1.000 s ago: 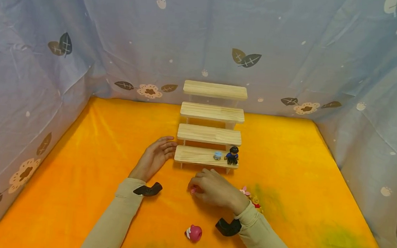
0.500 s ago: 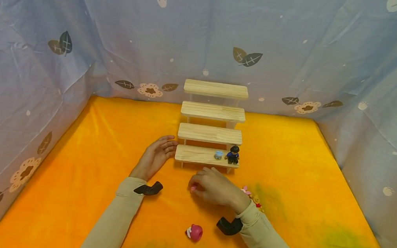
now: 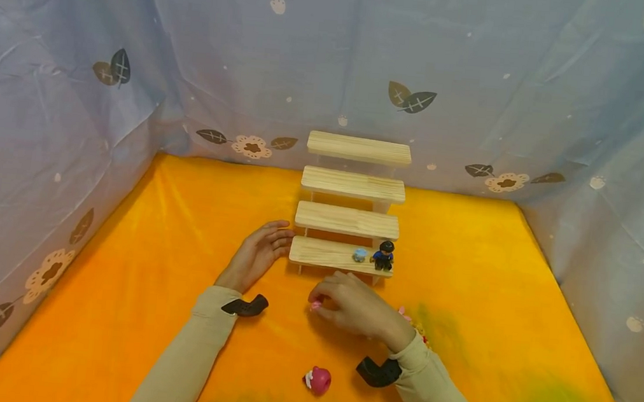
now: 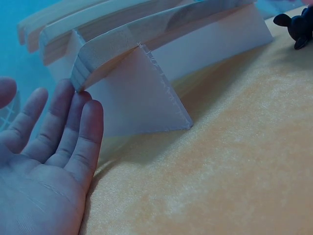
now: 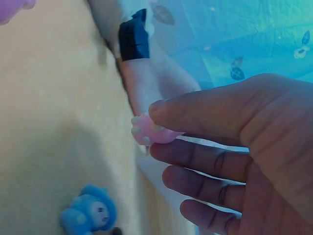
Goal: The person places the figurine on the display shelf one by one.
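Note:
My right hand (image 3: pixel 350 305) pinches a small pink toy (image 5: pixel 151 131) between thumb and index finger, just in front of the lowest step. Pale dots show on the toy's end in the right wrist view; the hand hides part of it. Beside the left end of the stepped wooden display stand (image 3: pixel 320 252), my left hand (image 3: pixel 260 253) has its fingers extended, palm showing. Its fingertips are right at the corner of the lowest step in the left wrist view. On that step stand a small light-blue toy (image 3: pixel 359 255) and a dark-haired toy figure (image 3: pixel 384 256) in blue and black.
A crimson toy (image 3: pixel 318 380) lies on the orange cloth (image 3: pixel 172 341) near the front. Beyond the right wrist, partly hidden, are more small toys (image 3: pixel 420 329). A patterned fabric curtain (image 3: pixel 357 57) rises behind the stand. A dark round-eared object (image 4: pixel 299 30) shows in the left wrist view.
The head view has shifted slightly, moving the whole scene a little to the right. Both hands keep nearly the same places, and the right hand still pinches the pink toy.

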`<control>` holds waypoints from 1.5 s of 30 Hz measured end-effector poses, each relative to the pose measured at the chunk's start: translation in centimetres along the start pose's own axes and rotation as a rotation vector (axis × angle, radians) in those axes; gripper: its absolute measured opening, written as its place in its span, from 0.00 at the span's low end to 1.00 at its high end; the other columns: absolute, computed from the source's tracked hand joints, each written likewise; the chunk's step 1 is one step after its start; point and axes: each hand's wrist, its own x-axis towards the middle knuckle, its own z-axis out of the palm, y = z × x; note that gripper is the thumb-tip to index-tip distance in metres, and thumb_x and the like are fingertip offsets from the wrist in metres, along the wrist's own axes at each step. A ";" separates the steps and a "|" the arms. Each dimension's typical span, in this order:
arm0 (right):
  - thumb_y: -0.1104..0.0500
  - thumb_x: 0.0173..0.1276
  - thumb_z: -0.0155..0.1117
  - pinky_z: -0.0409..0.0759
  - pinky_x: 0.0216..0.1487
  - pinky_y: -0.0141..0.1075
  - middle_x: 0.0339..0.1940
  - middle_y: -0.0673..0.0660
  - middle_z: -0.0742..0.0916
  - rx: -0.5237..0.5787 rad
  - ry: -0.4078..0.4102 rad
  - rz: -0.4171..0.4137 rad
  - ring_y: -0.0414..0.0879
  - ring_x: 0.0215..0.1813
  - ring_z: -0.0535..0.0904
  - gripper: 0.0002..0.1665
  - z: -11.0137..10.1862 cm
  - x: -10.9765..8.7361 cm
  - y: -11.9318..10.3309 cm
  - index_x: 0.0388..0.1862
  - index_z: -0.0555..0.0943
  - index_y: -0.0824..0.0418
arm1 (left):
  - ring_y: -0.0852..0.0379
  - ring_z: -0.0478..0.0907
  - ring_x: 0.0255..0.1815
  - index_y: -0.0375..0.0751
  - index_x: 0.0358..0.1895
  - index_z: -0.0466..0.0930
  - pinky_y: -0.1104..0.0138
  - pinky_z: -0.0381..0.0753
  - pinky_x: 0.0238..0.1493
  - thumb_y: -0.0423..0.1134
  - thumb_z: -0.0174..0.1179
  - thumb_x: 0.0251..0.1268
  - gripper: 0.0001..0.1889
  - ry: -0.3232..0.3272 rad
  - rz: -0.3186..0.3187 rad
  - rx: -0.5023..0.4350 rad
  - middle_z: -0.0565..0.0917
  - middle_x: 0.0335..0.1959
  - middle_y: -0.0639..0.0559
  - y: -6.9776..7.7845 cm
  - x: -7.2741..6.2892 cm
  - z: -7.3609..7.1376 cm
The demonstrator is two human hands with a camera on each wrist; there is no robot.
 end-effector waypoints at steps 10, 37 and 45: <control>0.54 0.76 0.62 0.81 0.50 0.39 0.47 0.49 0.87 0.191 -0.016 -0.029 0.47 0.47 0.81 0.11 -2.5 -0.4 -0.8 0.50 0.86 0.56 | 0.56 0.79 0.53 0.33 0.69 0.63 0.66 0.80 0.57 0.44 0.40 0.85 0.22 -0.009 0.001 0.014 0.79 0.55 0.48 0.0 0.1 0.0; 0.53 0.72 0.68 0.75 0.46 0.39 0.43 0.47 0.87 0.093 0.281 0.102 0.46 0.47 0.77 0.10 -6.5 0.6 -0.1 0.49 0.86 0.53 | 0.55 0.79 0.52 0.32 0.71 0.61 0.66 0.80 0.55 0.43 0.41 0.85 0.22 0.024 -0.015 -0.006 0.80 0.54 0.49 0.1 0.0 0.4; 0.52 0.71 0.68 0.69 0.49 0.40 0.45 0.48 0.91 -0.011 0.343 0.149 0.47 0.44 0.74 0.10 -6.7 0.7 0.7 0.48 0.86 0.53 | 0.55 0.78 0.53 0.30 0.73 0.57 0.66 0.80 0.56 0.42 0.40 0.85 0.24 -0.001 -0.009 -0.003 0.78 0.56 0.47 -0.1 0.0 0.2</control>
